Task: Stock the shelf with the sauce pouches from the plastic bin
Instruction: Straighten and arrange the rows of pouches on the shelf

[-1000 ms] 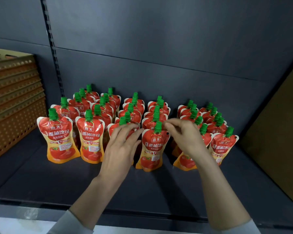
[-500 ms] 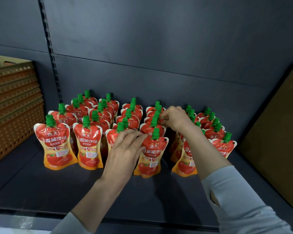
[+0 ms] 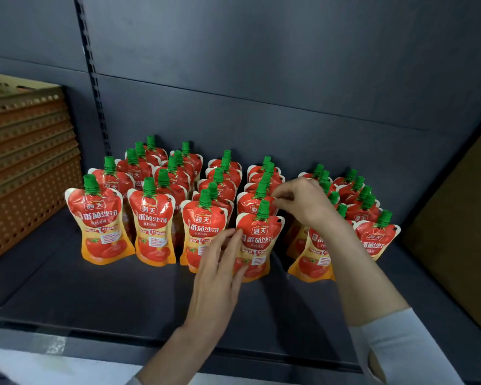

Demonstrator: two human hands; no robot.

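**Glossy tomato pouches lined up on a dark matte shelf**

The sauce pouches [image 3: 150, 218] are shiny red-and-orange stand-up packs with ribbed green screw caps, sitting upright in rows on the flat dark shelf [image 3: 95, 295]. The left hand [image 3: 220, 273] lies flat, fingers spread, against the front pouch [image 3: 257, 243]. The right hand [image 3: 303, 201] pinches lightly at the pouch behind it, hiding some caps. A perforated orange plastic bin [image 3: 25, 168] sits on the left, a brown board [image 3: 461, 232] on the right.

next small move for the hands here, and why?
Probably nudge the front pouch of the fourth row back and left so it faces square like the front pouches beside it. It stands turned and slightly forward of the third-row front pouch. The left hand already rests against its lower left side, and the right hand pinches near the green cap behind it.
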